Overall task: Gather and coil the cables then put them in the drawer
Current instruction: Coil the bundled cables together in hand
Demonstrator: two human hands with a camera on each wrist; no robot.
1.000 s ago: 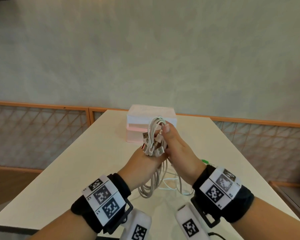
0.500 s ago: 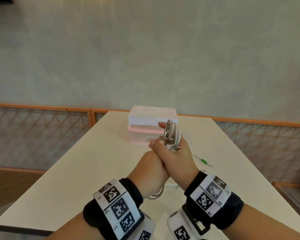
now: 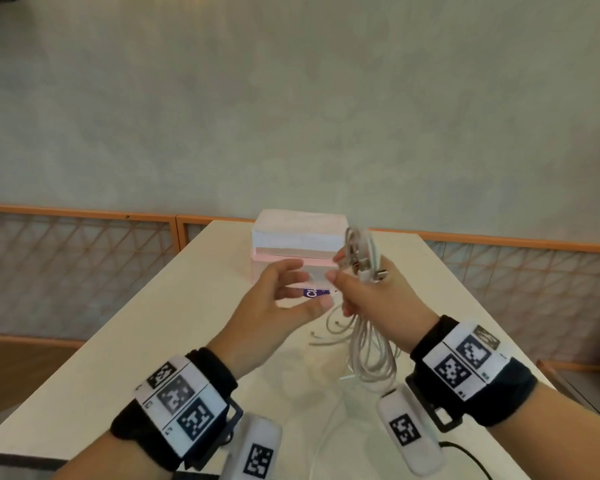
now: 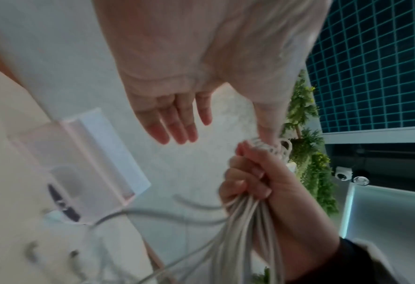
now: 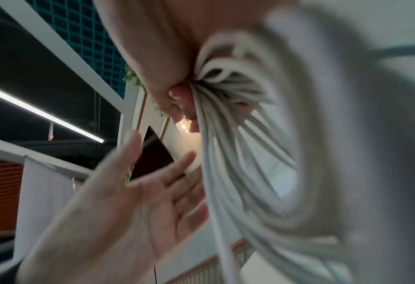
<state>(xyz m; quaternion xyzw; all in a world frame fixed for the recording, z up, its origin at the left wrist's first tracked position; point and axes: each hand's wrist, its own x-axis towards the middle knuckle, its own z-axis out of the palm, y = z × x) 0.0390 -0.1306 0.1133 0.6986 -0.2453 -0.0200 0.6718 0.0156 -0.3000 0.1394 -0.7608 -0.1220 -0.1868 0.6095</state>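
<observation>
A bundle of white cables (image 3: 364, 258) is folded into long loops, and my right hand (image 3: 371, 296) grips it around the middle, above the table. Metal plugs stick out over the fist; the loops (image 3: 371, 358) hang down below it. The same bundle of white cables (image 4: 240, 226) fans out under the right hand (image 4: 255, 178) in the left wrist view, and the cables (image 5: 228, 134) fill the right wrist view. My left hand (image 3: 284, 292) hovers just left of the bundle, fingers spread and holding nothing; its straight fingers (image 4: 175, 123) show plainly. A pink and white drawer box (image 3: 298, 244) sits behind both hands.
The cream table (image 3: 146, 327) runs away from me to a grey wall. Loose cable ends (image 3: 326, 332) trail on the tabletop below my hands. An orange-framed lattice railing (image 3: 77, 244) lines both sides beyond the table's edges.
My left hand has let go of the bundle and moved left, opening up. The right hand alone now holds the cables, shifted slightly right, and the loops hang free below it.
</observation>
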